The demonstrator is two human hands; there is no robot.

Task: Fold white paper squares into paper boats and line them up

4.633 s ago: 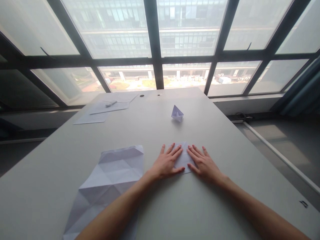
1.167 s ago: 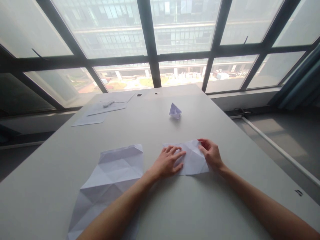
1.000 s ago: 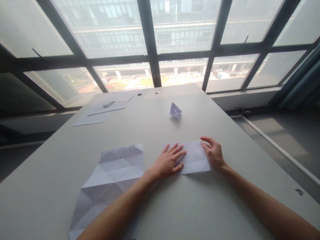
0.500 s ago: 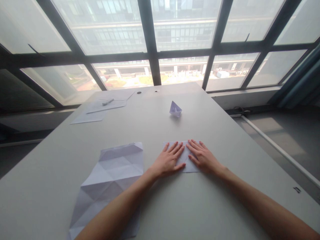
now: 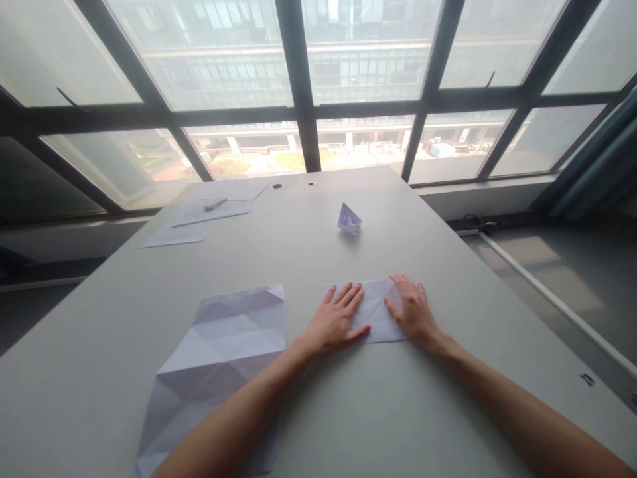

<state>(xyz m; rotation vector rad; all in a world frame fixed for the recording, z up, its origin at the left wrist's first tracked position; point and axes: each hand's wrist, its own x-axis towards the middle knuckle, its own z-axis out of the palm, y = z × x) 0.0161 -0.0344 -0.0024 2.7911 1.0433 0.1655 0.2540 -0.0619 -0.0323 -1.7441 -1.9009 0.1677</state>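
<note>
A folded sheet of white paper (image 5: pixel 376 309) with crease lines lies flat on the table in front of me. My left hand (image 5: pixel 338 317) rests palm down on its left part, fingers spread. On its right edge sits my right hand (image 5: pixel 414 309), thumb apart from the other fingers, which curve over the far right corner; the outer fingers are partly hidden. Left of my left forearm lies a larger creased paper sheet (image 5: pixel 233 332), unfolded, with its lower part covered by that arm. A small folded paper boat (image 5: pixel 350 220) stands farther back on the table.
Several flat paper sheets (image 5: pixel 194 216) lie at the table's far left, with a small pale object (image 5: pixel 215 204) on top. Two round holes, one a cable hole (image 5: pixel 277 186), are near the far edge. The white table (image 5: pixel 478 411) stands against large windows (image 5: pixel 368 53).
My right hand has slid to the right, from the middle of the folded paper to its right edge, and its fingers have drawn together. My left hand stays in place.
</note>
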